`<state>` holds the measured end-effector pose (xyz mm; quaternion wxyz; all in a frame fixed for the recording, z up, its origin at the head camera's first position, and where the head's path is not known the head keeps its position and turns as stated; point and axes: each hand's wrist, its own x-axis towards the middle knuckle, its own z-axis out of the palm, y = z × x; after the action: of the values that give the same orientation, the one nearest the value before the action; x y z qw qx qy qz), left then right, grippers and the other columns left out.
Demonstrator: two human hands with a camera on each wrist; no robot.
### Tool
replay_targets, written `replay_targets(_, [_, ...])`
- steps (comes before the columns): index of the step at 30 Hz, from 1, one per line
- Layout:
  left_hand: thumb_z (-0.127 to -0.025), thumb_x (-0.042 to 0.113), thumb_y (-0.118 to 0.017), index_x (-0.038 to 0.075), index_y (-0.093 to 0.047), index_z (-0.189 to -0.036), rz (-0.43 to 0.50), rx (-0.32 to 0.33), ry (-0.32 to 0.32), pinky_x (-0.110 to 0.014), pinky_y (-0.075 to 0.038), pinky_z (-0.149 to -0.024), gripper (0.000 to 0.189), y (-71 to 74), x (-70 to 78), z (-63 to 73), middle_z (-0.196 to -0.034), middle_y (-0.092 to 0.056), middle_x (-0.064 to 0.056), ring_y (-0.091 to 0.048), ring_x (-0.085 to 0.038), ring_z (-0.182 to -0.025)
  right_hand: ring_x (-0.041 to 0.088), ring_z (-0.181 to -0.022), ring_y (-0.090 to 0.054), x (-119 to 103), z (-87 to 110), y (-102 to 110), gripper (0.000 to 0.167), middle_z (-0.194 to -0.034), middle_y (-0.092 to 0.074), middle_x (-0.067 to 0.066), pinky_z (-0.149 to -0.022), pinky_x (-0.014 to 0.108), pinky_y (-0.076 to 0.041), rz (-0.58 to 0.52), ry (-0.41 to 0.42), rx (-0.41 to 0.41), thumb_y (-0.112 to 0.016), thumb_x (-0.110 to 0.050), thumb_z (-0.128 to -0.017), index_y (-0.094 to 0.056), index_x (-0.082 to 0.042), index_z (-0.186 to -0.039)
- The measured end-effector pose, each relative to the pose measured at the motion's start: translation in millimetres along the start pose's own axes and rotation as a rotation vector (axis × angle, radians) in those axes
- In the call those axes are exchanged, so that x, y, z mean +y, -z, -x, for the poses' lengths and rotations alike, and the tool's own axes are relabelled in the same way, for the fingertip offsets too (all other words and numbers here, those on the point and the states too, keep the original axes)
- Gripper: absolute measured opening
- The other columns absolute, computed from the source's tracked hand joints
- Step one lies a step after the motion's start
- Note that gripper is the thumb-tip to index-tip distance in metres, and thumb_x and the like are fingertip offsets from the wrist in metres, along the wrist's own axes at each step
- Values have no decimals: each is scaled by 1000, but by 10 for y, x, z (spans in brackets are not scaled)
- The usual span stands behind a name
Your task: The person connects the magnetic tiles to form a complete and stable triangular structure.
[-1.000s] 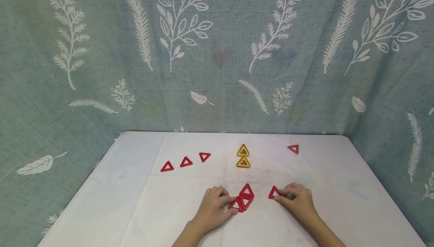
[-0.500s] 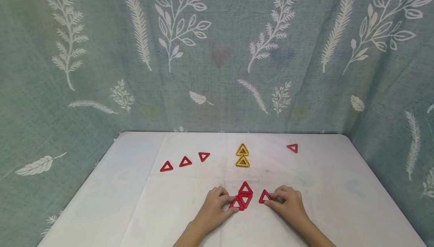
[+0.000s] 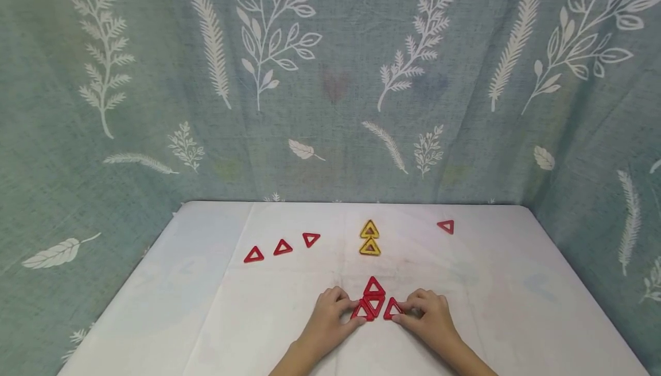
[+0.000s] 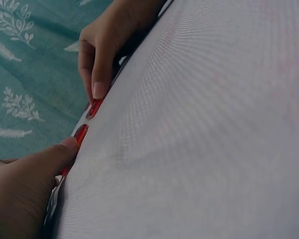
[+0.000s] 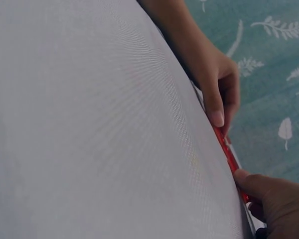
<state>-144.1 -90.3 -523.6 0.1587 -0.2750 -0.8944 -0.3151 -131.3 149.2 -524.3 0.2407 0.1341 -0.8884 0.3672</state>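
In the head view, a cluster of three red triangle tiles with hollow centres lies flat on the white-covered table. My left hand [image 3: 330, 317] pinches the cluster's lower-left triangle tile [image 3: 363, 318] between thumb and fingers. The upper triangle tile [image 3: 374, 294] points away from me, and an inverted triangle tile [image 3: 381, 306] fits below it. Just right of the cluster, my right hand [image 3: 428, 316] pinches another red triangle tile [image 3: 387, 314] by its right side, with a narrow gap to the cluster. Both wrist views show the tiles edge-on, thumbs against them.
Two yellow triangle tiles [image 3: 369, 254] lie one behind the other past the cluster. Farther left are three red triangle tiles [image 3: 283, 252], spaced apart. A single red triangle tile [image 3: 452, 227] lies at the back right. Leaf-patterned cloth [image 3: 330, 152] hangs behind the table [image 3: 232, 330].
My right hand has slid left and slightly toward me with its red triangle tile, bringing it close beside the cluster. My left hand keeps its pinch, shifting only slightly right.
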Motion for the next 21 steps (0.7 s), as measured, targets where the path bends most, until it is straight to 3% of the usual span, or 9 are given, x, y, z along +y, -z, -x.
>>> replay_targets(11, [-74, 36, -79, 15, -75, -91, -22, 47, -59, -20, -38, -71, 28, -22, 14, 0, -84, -47, 12, -42, -2, -78, -4, -65, -39, -85, 1, -35, 22, -70, -53, -25, -67, 28, -27, 23, -90, -60, -90, -23, -56, -76, -20, -73])
replay_targets(21, [-76, 37, -77, 17, -75, -91, -8, 17, -9, -22, -40, -72, 25, -8, 11, 2, -85, -48, 13, -43, -3, -80, -2, -68, -40, -89, -13, -22, 23, -72, -53, -24, -68, 28, -28, 22, -129, -102, -89, -22, -57, -77, -19, -76])
